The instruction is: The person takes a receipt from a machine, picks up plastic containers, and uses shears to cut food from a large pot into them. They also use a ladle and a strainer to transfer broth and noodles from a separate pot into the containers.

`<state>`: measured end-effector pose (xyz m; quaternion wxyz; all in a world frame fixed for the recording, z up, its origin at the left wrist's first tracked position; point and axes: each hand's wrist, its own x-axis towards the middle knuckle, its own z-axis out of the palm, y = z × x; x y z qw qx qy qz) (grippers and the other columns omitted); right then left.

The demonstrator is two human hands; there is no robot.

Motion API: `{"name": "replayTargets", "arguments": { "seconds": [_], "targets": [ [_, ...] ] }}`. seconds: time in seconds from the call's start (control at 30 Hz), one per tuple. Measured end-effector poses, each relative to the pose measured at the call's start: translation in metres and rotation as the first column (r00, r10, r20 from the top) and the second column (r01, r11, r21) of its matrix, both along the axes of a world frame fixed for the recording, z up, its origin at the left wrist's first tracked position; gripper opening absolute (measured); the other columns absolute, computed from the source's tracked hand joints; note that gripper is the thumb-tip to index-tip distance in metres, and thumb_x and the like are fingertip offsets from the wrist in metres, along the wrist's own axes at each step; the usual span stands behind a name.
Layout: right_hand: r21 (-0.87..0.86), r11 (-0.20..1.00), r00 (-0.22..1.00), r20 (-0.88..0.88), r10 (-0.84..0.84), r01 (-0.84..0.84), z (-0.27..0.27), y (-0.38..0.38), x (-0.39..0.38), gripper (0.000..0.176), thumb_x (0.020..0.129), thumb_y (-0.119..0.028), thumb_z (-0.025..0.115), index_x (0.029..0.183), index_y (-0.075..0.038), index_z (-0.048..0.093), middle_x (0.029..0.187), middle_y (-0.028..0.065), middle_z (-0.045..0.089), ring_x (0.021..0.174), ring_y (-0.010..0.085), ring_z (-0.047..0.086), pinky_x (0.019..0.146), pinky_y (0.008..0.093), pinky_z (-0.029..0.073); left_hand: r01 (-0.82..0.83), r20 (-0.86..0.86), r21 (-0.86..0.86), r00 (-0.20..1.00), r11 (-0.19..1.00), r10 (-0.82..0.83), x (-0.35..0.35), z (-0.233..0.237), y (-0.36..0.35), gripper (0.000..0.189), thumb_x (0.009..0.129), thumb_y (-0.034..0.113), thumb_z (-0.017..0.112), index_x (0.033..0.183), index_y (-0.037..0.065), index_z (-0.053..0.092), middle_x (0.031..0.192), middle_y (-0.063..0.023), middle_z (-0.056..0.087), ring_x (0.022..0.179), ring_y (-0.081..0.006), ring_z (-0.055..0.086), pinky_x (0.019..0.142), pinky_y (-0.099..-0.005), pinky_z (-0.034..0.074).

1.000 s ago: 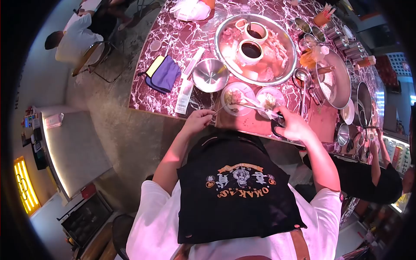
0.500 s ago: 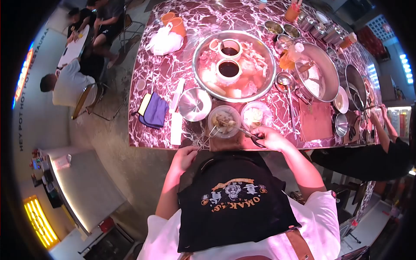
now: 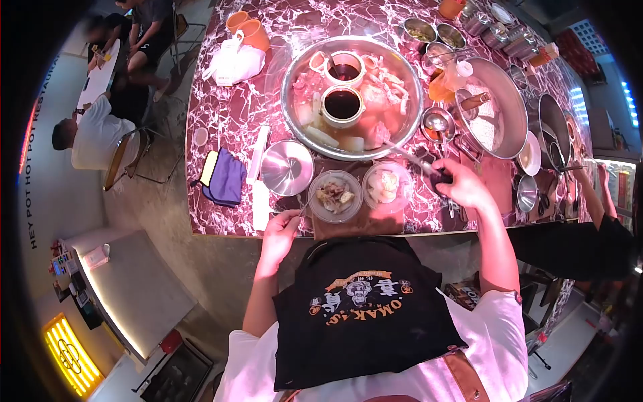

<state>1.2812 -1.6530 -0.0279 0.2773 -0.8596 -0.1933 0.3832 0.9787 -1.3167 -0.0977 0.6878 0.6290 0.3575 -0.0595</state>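
Your right hand (image 3: 463, 184) brought scissors (image 3: 424, 166) to the metal basin (image 3: 348, 157), apparently shifting work there; your left hand (image 3: 280, 232) pinched a thin utensil (image 3: 304, 209).

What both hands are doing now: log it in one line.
left hand: holding thin implement near left bowl | right hand: holding scissors, blades pointing toward large pot | left bowl, right bowl: food inside
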Motion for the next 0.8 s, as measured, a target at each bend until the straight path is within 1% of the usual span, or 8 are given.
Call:
{"name": "replayTargets", "arguments": {
  "seconds": [0.07,0.13,0.23,0.43,0.5,0.63,0.73,0.8],
  "targets": [
    [-0.208,0.978,0.980,0.191,0.058,-0.017,0.006,0.015,0.019,0.047,0.077,-0.019,0.075,0.121,-0.007,0.060,0.104,0.0202,0.070,0.100,0.0361,0.067,0.088,0.0431,0.051,0.042,0.021,0.044,0.999,0.998,-0.043,0.003,-0.014,-0.001,0.020,0.096,0.007,0.058,0.111,-0.002,0.069,0.082,-0.0008,0.069,0.063,-0.0038,0.051,0.057,-0.0210,0.042],
    [-0.395,0.917,0.939,0.295,0.178,-0.050,0.006,0.038,0.036,0.046,0.077,-0.023,0.072,0.119,-0.007,0.062,0.105,0.0212,0.070,0.103,0.0370,0.067,0.090,0.0451,0.051,0.096,0.030,0.067,0.995,0.993,-0.098,0.010,-0.020,-0.001,0.021,0.096,0.007,0.058,0.111,-0.002,0.069,0.083,-0.0009,0.069,0.065,-0.0041,0.053,0.059,-0.0215,0.044],
    [-0.519,0.843,0.887,0.312,0.341,-0.141,-0.014,0.062,0.062,0.046,0.076,-0.025,0.070,0.118,-0.007,0.062,0.106,0.0209,0.070,0.105,0.0363,0.067,0.091,0.0457,0.052,0.109,0.023,0.138,0.993,0.984,-0.113,0.014,-0.026,0.002,0.020,0.095,0.006,0.059,0.111,-0.001,0.069,0.082,-0.0014,0.069,0.065,-0.0047,0.054,0.060,-0.0217,0.044],
    [-0.459,0.876,0.862,0.374,0.343,-0.150,-0.027,0.102,0.084,0.048,0.075,-0.024,0.070,0.120,-0.007,0.063,0.107,0.0216,0.070,0.105,0.0365,0.067,0.092,0.0455,0.052,0.026,0.081,0.204,0.996,0.979,-0.043,0.006,-0.032,0.011,0.020,0.096,0.006,0.060,0.113,-0.002,0.068,0.076,0.0027,0.061,0.067,-0.0033,0.051,0.061,-0.0207,0.043],
    [-0.446,0.889,0.891,0.356,0.282,-0.103,-0.027,0.115,0.105,0.054,0.075,-0.025,0.070,0.125,-0.009,0.062,0.110,0.0216,0.070,0.106,0.0361,0.067,0.093,0.0454,0.052,0.034,0.040,0.156,0.998,0.987,-0.041,-0.003,-0.041,0.017,0.022,0.097,0.008,0.061,0.116,-0.002,0.067,0.080,0.0043,0.061,0.071,-0.0028,0.051,0.064,-0.0202,0.043],
    [-0.435,0.900,0.903,0.379,0.203,-0.019,-0.036,0.153,0.155,0.044,0.078,-0.026,0.067,0.117,-0.006,0.066,0.111,0.0203,0.070,0.107,0.0351,0.067,0.091,0.0451,0.053,0.024,0.039,0.097,0.999,0.995,-0.028,-0.004,-0.038,0.020,0.022,0.098,0.008,0.061,0.116,-0.002,0.067,0.090,0.0024,0.066,0.077,-0.0035,0.054,0.068,-0.0197,0.045],
    [-0.388,0.920,0.932,0.310,0.190,-0.058,-0.104,0.173,0.217,0.038,0.075,-0.024,0.063,0.107,-0.006,0.073,0.104,0.0220,0.071,0.099,0.0356,0.069,0.086,0.0430,0.054,0.009,0.018,0.121,1.000,0.993,-0.011,0.000,-0.036,0.022,0.020,0.099,0.009,0.060,0.116,0.001,0.068,0.070,0.0084,0.050,0.060,-0.0013,0.040,0.053,-0.0195,0.032],
    [-0.406,0.908,0.941,0.259,0.219,-0.100,-0.103,0.185,0.242,0.036,0.073,-0.022,0.062,0.103,-0.006,0.074,0.100,0.0218,0.071,0.094,0.0357,0.070,0.084,0.0429,0.054,-0.029,0.016,0.110,1.000,0.994,0.027,0.003,-0.038,0.022,0.019,0.100,0.009,0.060,0.115,0.002,0.068,0.072,0.0063,0.054,0.062,-0.0027,0.044,0.055,-0.0191,0.035]
  ]
}}
